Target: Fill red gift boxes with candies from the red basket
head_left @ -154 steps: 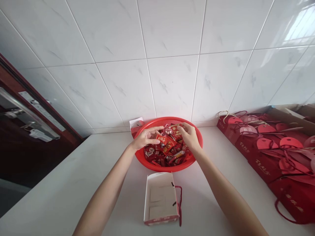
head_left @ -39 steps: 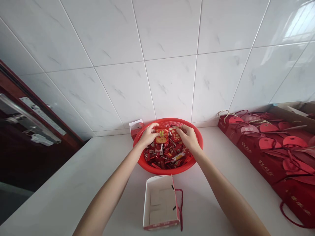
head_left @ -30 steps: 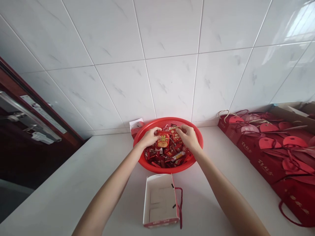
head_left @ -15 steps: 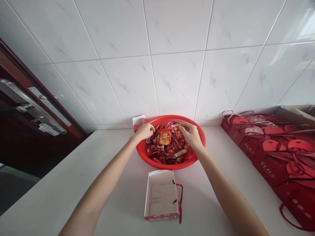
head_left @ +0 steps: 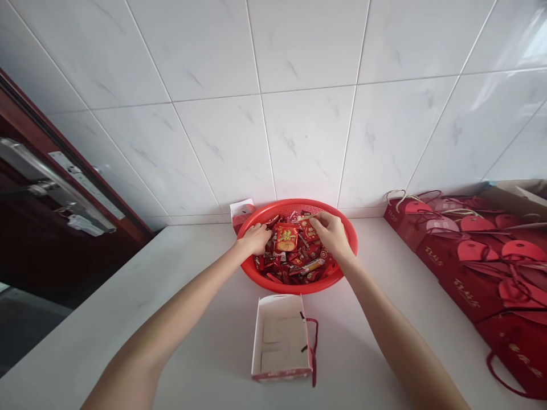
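A red plastic basket [head_left: 294, 288] holds a heap of small wrapped sweets [head_left: 294, 265], mostly in red wrappers. Among them, face up near the middle, lies a red packet with gold lettering and a round biscuit picture [head_left: 286, 238]. My left hand [head_left: 256, 238] is at the basket's left side, its fingers curled down onto the sweets; whatever they grip is hidden. At the right side, my right hand [head_left: 331, 233] pinches the upper edge of a red and gold packet [head_left: 306, 229]. In front of the basket stands an open box [head_left: 282, 341], white inside, with a dark red cord handle.
Many red gift boxes [head_left: 453, 279] with cord handles crowd the counter's right side, beside a cardboard carton [head_left: 525, 196]. A small red and white box [head_left: 241, 212] stands behind the basket's left rim. Tiled wall behind; a dark door [head_left: 51, 228] with a metal handle at left.
My left hand has moved slightly down and toward the middle over the sweets. My right hand stays on the red and gold packet. The open box has not moved.
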The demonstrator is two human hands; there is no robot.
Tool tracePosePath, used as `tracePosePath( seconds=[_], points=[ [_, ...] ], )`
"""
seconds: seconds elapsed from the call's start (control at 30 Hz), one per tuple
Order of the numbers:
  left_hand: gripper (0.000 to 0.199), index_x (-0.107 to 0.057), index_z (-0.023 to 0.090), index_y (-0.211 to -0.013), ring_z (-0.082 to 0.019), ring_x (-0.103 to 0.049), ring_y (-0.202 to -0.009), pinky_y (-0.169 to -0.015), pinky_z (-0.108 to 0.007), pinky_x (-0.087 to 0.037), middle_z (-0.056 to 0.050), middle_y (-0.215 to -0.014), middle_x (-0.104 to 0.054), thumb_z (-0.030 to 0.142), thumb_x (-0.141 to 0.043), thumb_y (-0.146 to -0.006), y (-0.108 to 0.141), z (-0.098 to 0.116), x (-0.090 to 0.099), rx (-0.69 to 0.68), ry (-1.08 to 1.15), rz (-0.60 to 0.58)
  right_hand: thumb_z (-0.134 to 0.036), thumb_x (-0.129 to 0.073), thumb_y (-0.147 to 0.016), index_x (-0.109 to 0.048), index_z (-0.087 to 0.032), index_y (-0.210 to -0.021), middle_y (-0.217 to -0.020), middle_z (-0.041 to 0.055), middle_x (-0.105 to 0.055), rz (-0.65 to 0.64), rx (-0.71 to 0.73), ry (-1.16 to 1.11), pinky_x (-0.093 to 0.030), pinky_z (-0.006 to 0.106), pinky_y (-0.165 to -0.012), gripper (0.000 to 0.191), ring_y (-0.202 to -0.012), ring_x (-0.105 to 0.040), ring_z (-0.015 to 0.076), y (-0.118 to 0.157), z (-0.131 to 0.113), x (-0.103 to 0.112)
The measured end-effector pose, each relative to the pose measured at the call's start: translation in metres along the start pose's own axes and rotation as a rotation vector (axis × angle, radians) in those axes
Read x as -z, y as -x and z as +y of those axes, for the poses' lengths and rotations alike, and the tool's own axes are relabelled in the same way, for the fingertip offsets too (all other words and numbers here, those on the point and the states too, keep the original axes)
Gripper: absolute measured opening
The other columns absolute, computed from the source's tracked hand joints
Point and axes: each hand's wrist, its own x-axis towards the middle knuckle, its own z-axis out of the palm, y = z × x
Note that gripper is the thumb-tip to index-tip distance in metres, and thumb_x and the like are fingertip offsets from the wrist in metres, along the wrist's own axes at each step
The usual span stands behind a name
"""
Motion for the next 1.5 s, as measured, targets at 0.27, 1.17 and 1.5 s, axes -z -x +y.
tracePosePath(
  seconds=[0.27, 1.17, 1.5],
  points=[
    [0.028, -0.060, 0.021, -0.055, -0.034, -0.070, -0.087, -0.081, -0.040, -0.054, -0.006, -0.071, -0.070, -0.002, -0.068, -0.042, -0.003, -0.005, 0.008, 0.028, 0.227, 0.028, -0.039, -0.054, -0.082, -0.059, -0.022, -0.069, -0.067, 0.0009, -0.062, -0.005, -0.002, -0.026, -0.040, 0.031, -0.062, 0.022, -0.064, -0.053, 0.0185, 0.001, 0.001, -0.001],
    [0.040, -0.068, 0.018, -0.096, -0.021, -0.067, -0.100, -0.091, -0.035, -0.053, -0.005, -0.104, -0.071, 0.035, -0.083, -0.064, 0.006, 0.050, 0.007, -0.179, 1.100, 0.196, -0.040, -0.059, -0.076, -0.063, -0.020, -0.076, -0.077, 0.0020, -0.069, -0.086, -0.145, -0.224, -0.048, 0.029, -0.066, 0.020, -0.073, -0.063, 0.0187, 0.000, -0.007, -0.001],
    [0.027, -0.066, 0.019, -0.104, -0.022, -0.068, -0.103, -0.091, -0.034, -0.053, -0.007, -0.108, -0.073, 0.036, -0.064, -0.082, -0.002, 0.039, 0.004, 0.012, 0.718, 0.307, -0.047, -0.065, -0.075, -0.055, -0.022, -0.081, -0.074, 0.0016, -0.067, -0.069, -0.149, -0.270, -0.048, 0.031, -0.061, 0.028, -0.067, -0.062, 0.0190, 0.001, -0.004, 0.000]
  ],
)
